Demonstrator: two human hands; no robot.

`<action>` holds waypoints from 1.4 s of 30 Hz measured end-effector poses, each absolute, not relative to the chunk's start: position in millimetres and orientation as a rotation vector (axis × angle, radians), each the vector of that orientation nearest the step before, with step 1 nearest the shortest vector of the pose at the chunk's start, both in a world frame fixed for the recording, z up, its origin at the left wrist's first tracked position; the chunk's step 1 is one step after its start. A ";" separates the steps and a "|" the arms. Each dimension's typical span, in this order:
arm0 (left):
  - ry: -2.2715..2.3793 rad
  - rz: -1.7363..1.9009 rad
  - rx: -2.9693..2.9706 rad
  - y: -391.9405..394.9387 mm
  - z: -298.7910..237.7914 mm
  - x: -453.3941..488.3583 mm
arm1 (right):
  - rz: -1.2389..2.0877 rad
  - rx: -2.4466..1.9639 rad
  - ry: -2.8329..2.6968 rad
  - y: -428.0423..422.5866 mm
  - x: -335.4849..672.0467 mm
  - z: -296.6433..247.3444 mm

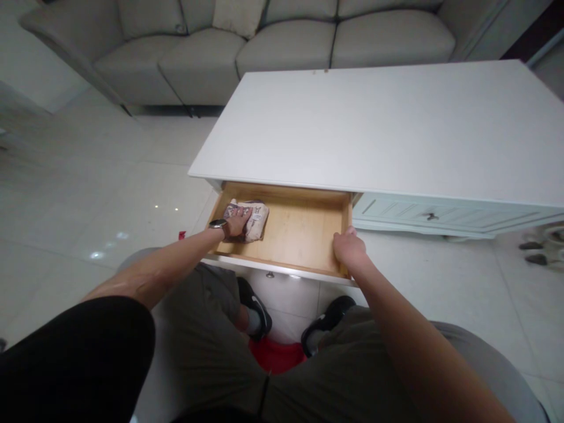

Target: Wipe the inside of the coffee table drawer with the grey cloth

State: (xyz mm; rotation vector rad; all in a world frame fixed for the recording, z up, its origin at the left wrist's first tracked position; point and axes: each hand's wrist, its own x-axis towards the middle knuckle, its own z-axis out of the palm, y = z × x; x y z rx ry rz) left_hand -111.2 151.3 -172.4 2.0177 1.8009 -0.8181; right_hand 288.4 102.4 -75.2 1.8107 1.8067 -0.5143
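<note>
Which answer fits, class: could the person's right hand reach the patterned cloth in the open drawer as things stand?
Probably yes. The right hand grips the right front corner of the drawer, and bare wood lies between it and the patterned cloth; only the left hand rests on that cloth.

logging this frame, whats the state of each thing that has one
left drawer, pulled open
right drawer, shut
patterned cloth, bunched in the left drawer's back left corner
left hand, closed on the patterned cloth
right hand, gripping the left drawer's front right corner
</note>
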 end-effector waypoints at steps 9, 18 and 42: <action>1.783 -0.755 2.082 188.8 -174.4 -118.2 | -0.490 1.795 1.804 100.8 287.0 -71.7; 1.741 -0.742 2.143 206.6 -169.1 -120.8 | -0.471 1.805 1.807 101.5 286.9 -73.3; 1.734 -0.726 2.143 201.5 -162.0 -95.4 | -0.470 1.844 1.768 105.4 282.3 -75.1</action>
